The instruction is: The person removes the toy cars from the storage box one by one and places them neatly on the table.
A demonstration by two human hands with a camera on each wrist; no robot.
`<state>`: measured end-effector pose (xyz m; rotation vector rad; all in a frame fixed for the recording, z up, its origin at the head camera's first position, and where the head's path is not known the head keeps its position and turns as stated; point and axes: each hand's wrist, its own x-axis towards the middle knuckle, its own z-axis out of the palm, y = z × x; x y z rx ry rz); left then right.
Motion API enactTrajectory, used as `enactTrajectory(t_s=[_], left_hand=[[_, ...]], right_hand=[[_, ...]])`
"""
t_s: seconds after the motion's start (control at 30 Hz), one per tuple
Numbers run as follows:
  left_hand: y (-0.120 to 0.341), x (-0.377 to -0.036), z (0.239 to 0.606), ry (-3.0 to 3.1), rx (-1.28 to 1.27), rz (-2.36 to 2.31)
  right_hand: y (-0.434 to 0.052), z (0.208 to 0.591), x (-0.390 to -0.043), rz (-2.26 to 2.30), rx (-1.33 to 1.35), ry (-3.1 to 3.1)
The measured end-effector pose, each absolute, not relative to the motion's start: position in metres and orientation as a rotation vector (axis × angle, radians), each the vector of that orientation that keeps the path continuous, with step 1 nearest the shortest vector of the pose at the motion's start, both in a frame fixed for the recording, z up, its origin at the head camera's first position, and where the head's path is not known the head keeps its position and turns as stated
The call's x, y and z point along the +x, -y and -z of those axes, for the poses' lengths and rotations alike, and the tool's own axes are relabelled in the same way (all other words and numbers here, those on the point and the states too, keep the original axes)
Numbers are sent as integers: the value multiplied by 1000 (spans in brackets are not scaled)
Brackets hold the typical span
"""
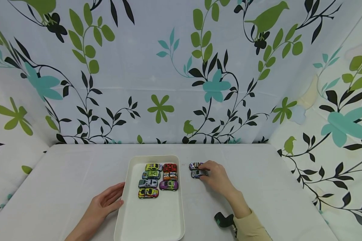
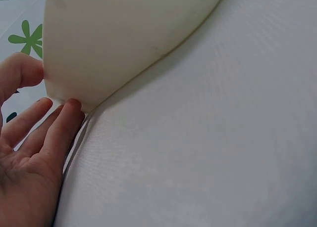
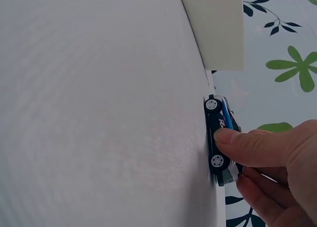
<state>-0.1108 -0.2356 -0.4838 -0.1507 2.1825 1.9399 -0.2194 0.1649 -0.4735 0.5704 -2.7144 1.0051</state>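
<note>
The left hand (image 1: 104,203) lies with fingers relaxed and straight, touching the left wall of the white tray (image 1: 152,217) on the surface (image 1: 63,180). Farther out, the right hand (image 1: 216,177) pinches a silver-blue toy car (image 1: 198,173) standing on the surface just right of the tray. Another toy car (image 1: 194,165) sits just behind it. Seven cars (image 1: 157,175) fill the tray's far half.

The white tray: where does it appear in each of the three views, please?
Head view: white tray sits low and centre-left on the table, seven toy cars in its far half, the left hand at its left edge.
Left wrist view: its outer wall fills the top left, fingertips against it.
Right wrist view: one corner shows at the top.
Shared landmark: the tray's plain white wall.
</note>
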Motion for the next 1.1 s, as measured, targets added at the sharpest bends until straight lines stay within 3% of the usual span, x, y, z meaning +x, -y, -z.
enactTrajectory(t_s=[1.1], left_hand=[[235,-110,482,-2185,-156,-1927]], right_hand=[[-168,467,-218,-938,552,2708]])
